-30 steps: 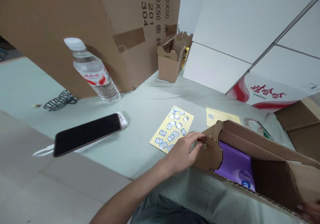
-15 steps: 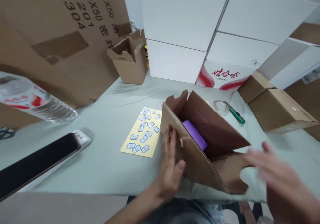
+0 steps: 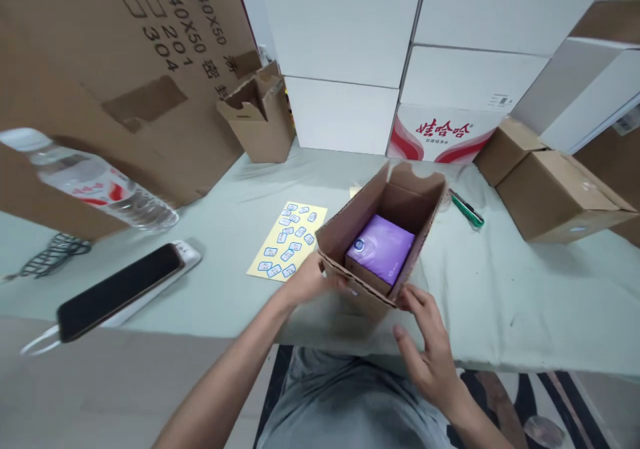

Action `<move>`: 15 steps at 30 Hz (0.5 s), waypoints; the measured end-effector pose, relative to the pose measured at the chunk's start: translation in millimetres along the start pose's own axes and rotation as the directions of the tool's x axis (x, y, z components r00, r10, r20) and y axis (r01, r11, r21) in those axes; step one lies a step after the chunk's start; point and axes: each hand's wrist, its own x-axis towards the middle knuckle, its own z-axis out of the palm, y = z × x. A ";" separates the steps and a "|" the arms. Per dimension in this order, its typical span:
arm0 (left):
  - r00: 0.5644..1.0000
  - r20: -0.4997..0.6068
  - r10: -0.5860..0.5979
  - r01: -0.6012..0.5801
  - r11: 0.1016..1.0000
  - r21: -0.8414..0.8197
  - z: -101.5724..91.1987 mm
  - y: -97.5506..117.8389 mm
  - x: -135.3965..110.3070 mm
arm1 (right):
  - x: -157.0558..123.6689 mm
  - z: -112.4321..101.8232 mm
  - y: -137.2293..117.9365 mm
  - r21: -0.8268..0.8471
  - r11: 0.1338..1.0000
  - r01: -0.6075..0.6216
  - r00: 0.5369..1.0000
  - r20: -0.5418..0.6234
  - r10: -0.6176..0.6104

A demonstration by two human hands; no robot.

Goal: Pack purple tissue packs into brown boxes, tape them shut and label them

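An open cardboard box [image 3: 367, 302] stands tilted near the front edge of the table, its opening turned up toward me. Inside it lies a purple packet [image 3: 387, 245], shiny like a plastic-wrapped tissue pack. My left hand [image 3: 313, 281] grips the box at its near left corner; the fingertips are blurred and partly hidden. At the near right corner, the fingers of my right hand [image 3: 427, 345] touch the rim, while the thumb stands apart from the cardboard. Left of the box lies a yellow sheet of small stickers [image 3: 280, 252].
A phone [image 3: 120, 292] on a white power strip and a water bottle [image 3: 100, 182] are at left. Behind stand a small cardboard box [image 3: 265, 129] and stacked white cartons [image 3: 340, 115]. A green cutter [image 3: 467, 212] and another brown box [image 3: 565, 202] are at right.
The box has turned so its opening faces me and more of the purple packet shows. My right hand has come in from the right to the rim; my left hand moved to the left corner.
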 end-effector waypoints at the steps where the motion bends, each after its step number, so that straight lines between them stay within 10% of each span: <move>1: 1.000 0.016 0.006 -0.006 1.000 -0.020 -5.2 -2.4 8.0 | -1.6 3.0 -2.6 -0.008 0.999 0.031 1.000 -0.005 -0.031; 6: 0.997 0.010 0.079 -0.078 0.994 -0.081 -6.3 -9.1 37.9 | -7.0 19.5 -4.0 0.035 0.995 0.088 0.994 0.057 -0.090; 10: 0.967 -0.216 0.132 -0.136 0.991 -0.005 3.2 -2.0 25.2 | -10.8 3.7 17.1 0.017 0.999 0.028 0.995 -0.094 -0.026; 15: 0.915 -0.351 0.200 -0.181 0.980 0.086 15.4 -2.5 -15.1 | 14.2 -43.3 64.7 0.217 0.933 -0.287 0.796 -0.487 0.358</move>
